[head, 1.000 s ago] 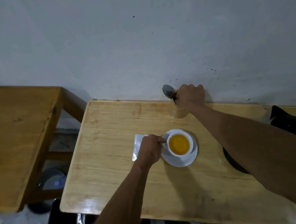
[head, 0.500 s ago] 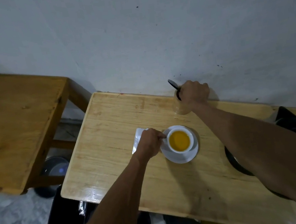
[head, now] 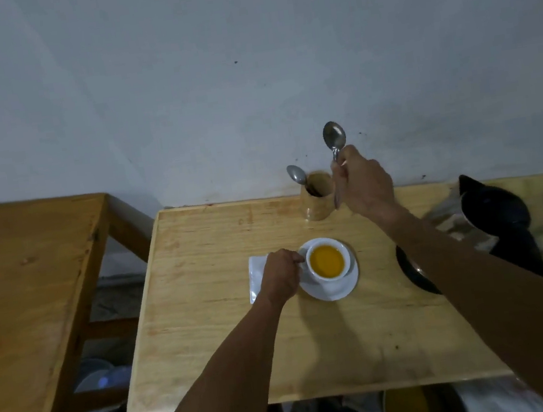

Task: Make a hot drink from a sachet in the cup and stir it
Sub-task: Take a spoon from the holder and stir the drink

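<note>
A white cup (head: 327,260) full of orange-yellow drink stands on a white saucer (head: 334,289) in the middle of the pale wooden table (head: 211,334). My left hand (head: 281,275) pinches the cup's handle on its left side. My right hand (head: 364,183) is raised above the table's back edge, closed around the handle of a metal spoon (head: 334,137) whose bowl points up. Just left of that hand stands a wooden holder (head: 316,201) with a second spoon (head: 297,174) leaning out of it. A white sachet (head: 257,277) lies flat, partly under my left hand.
A black kettle (head: 495,211) sits on its base (head: 413,273) at the table's right. A darker wooden table (head: 27,300) stands to the left with a gap between. The grey wall (head: 245,71) runs right behind. Containers sit on the floor below.
My right hand has lifted a spoon out of the wooden holder and raised it clear. My left hand stays on the cup's handle.
</note>
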